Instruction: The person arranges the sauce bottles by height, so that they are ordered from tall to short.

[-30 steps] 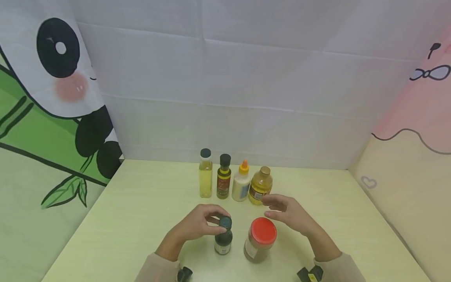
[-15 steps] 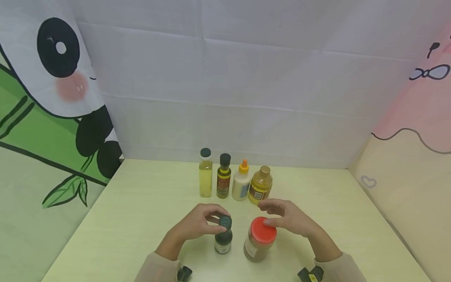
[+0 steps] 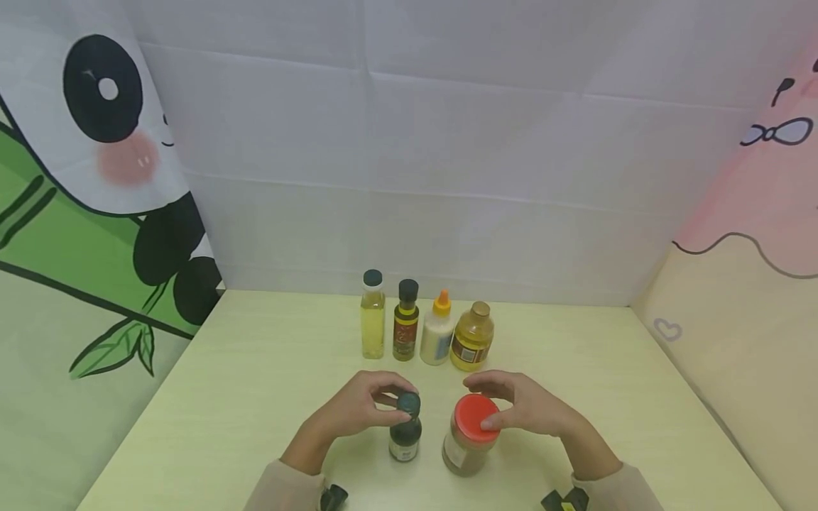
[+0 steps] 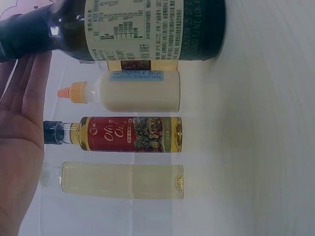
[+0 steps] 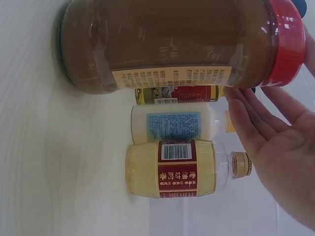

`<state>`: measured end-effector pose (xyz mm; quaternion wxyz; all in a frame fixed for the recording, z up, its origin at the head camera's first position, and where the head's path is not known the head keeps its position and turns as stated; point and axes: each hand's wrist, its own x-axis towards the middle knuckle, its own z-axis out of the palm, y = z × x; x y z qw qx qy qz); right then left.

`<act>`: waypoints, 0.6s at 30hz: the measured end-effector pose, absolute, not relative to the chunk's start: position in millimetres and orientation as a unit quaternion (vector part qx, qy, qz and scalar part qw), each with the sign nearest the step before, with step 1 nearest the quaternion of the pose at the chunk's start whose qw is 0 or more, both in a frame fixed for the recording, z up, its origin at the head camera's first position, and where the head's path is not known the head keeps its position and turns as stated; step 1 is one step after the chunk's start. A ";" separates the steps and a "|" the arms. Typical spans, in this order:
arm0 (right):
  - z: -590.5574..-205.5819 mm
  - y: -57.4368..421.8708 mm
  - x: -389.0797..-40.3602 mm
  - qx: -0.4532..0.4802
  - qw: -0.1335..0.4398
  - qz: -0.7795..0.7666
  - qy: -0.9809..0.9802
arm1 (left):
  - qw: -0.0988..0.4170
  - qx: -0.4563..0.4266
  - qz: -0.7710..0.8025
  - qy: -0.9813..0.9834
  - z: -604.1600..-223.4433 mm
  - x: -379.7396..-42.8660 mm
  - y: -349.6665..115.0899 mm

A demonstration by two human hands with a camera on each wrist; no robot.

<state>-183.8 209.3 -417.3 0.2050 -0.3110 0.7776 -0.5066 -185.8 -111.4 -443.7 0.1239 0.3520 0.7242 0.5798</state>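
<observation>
My left hand (image 3: pixel 358 406) pinches the dark green cap of a small dark bottle (image 3: pixel 404 441) between thumb and fingers. The bottle stands upright and carries a pale printed label (image 4: pixel 133 34) in the left wrist view. To its right is an upright jar of brown paste (image 3: pixel 463 454) with a red lid (image 3: pixel 474 417). My right hand (image 3: pixel 530 403) has its thumb touching the near right edge of that lid. Its other fingers reach behind the jar, loosely bent; whether they touch the lid cannot be made out.
Behind the hands stands a row: a clear bottle of pale oil (image 3: pixel 373 326), an olive oil bottle (image 3: pixel 405 330), a cream-filled squeeze bottle (image 3: pixel 437 341) with an orange nozzle, and a rounded yellow oil bottle (image 3: pixel 473 341). A white cloth (image 3: pixel 409 234) backs the table.
My right hand has moved slightly left and toward me, away from the yellow oil bottle, bringing its thumb onto the red lid. The left hand and dark bottle look unmoved.
</observation>
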 end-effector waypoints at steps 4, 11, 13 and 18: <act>-419.2 209.7 -185.0 -0.320 0.208 -0.500 0.777 | 0.121 0.355 0.578 0.724 -443.5 -185.8 -111.4; -422.2 212.1 -187.3 -0.344 0.218 -0.494 0.768 | 0.122 0.348 0.577 0.729 -444.3 -186.3 -111.8; -422.9 212.9 -187.2 -0.350 0.223 -0.497 0.762 | 0.123 0.345 0.576 0.731 -444.3 -186.3 -112.0; -425.3 215.2 -187.7 -0.365 0.229 -0.505 0.748 | 0.120 0.346 0.578 0.729 -444.7 -186.4 -111.8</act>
